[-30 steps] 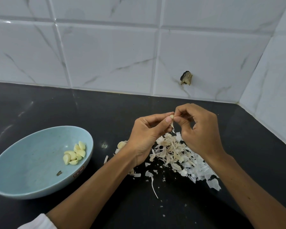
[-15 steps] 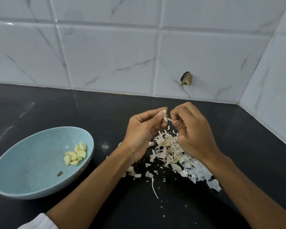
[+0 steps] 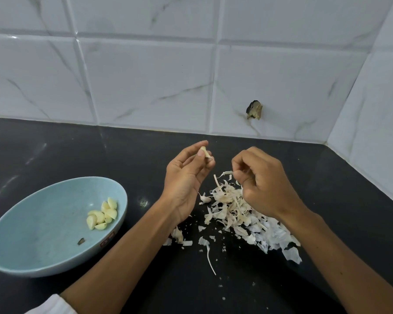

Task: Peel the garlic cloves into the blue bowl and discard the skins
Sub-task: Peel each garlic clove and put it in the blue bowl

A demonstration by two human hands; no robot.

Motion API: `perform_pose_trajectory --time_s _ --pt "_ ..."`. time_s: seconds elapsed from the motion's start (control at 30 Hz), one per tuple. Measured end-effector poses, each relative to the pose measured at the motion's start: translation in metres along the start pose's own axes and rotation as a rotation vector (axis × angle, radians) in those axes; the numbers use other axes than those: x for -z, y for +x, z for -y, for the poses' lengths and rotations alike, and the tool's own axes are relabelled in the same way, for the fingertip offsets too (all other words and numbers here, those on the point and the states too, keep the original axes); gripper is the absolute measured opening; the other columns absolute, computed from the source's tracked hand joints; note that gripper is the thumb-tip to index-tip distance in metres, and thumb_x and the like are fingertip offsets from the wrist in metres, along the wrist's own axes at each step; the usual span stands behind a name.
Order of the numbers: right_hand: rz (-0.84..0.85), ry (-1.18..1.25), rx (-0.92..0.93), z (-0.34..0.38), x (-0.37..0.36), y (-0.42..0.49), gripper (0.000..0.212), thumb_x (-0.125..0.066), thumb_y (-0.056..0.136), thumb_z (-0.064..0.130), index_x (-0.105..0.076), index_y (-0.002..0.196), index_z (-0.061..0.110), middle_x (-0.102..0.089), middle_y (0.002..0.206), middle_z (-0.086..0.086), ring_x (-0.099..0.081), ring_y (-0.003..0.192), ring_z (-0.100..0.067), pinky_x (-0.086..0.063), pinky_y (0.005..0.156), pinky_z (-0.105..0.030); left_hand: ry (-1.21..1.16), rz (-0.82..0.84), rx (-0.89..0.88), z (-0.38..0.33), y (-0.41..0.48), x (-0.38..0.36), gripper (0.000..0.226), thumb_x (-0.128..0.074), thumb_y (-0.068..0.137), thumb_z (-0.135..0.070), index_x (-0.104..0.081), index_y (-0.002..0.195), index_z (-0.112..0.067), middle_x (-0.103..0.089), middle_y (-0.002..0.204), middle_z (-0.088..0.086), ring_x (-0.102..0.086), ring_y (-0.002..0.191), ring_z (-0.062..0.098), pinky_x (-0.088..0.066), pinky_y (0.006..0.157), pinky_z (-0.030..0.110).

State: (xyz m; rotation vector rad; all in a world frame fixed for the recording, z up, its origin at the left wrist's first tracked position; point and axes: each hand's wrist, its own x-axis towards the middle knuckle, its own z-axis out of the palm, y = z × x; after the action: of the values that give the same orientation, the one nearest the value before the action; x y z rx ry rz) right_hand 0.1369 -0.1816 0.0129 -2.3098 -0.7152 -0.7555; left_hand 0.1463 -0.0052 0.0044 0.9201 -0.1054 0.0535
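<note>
My left hand (image 3: pixel 186 175) pinches a small garlic clove (image 3: pixel 204 152) between thumb and fingertips, raised above the black counter. To its right, my right hand (image 3: pixel 261 184) pinches a thin strip of garlic skin (image 3: pixel 226 173) just above the heap of pale skins (image 3: pixel 243 214). The blue bowl (image 3: pixel 32 225) stands at the left, with several peeled cloves (image 3: pixel 102 215) against its right inner wall. One unpeeled clove (image 3: pixel 205 198) lies on the counter at the heap's left edge.
White marbled tiles close off the back, and a side wall stands at the right. A dark chipped hole (image 3: pixel 254 109) marks the back wall. Loose skin flakes (image 3: pixel 179 237) are scattered near my left forearm. A dark speck (image 3: pixel 81 241) lies in the bowl.
My hands have drawn apart: the left keeps the clove and has moved left, the right has pulled away to the right and down with a strip of skin.
</note>
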Motion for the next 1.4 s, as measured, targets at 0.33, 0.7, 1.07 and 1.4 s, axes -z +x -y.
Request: perform_pose_trajectory --time_s 0.33,0.7,1.07,1.4 --pt "0.017 -0.09 -0.075 -0.007 0.005 0.001 0.025 -0.067 0.09 0.0 -0.078 0.106 0.016 -0.077 0.094 0.006 -0.062 0.074 0.012 -0.048 0.075 -0.002 0.166 0.033 -0.018 0.004 -0.006 -0.004 0.014 -0.068 0.093 -0.003 -0.073 0.105 -0.005 -0.076 0.092 0.007 -0.072 0.087 0.016 -0.059 0.086 0.025" --pt "-0.199 0.154 -0.055 0.007 0.007 0.003 0.005 -0.08 0.086 0.015 -0.076 0.088 0.013 -0.071 0.077 0.014 -0.068 0.073 -0.002 -0.05 0.068 -0.01 0.22 0.108 0.035 0.008 -0.013 -0.008 0.018 -0.076 0.083 -0.011 -0.075 0.1 -0.006 -0.075 0.091 0.007 -0.07 0.084 0.016 -0.059 0.086 0.028" --pt "-0.273 -0.068 0.009 0.006 -0.006 0.0 0.019 -0.066 0.085 -0.004 -0.064 0.078 0.014 -0.056 0.068 0.015 -0.051 0.067 -0.007 -0.041 0.06 -0.018 -0.056 0.075 0.196 0.014 -0.02 -0.014 0.026 -0.075 0.073 -0.005 -0.073 0.098 0.0 -0.073 0.088 0.012 -0.071 0.075 0.013 -0.06 0.078 0.019" --pt "-0.235 -0.02 0.083 0.005 -0.006 0.002 0.012 -0.055 0.088 0.015 -0.065 0.081 0.015 -0.054 0.103 0.008 -0.056 0.097 -0.018 -0.057 0.069 -0.037 -0.189 -0.011 0.206 0.016 -0.024 -0.018 0.026 -0.072 0.073 -0.005 -0.072 0.099 -0.001 -0.074 0.084 0.01 -0.069 0.071 0.011 -0.06 0.073 0.018"
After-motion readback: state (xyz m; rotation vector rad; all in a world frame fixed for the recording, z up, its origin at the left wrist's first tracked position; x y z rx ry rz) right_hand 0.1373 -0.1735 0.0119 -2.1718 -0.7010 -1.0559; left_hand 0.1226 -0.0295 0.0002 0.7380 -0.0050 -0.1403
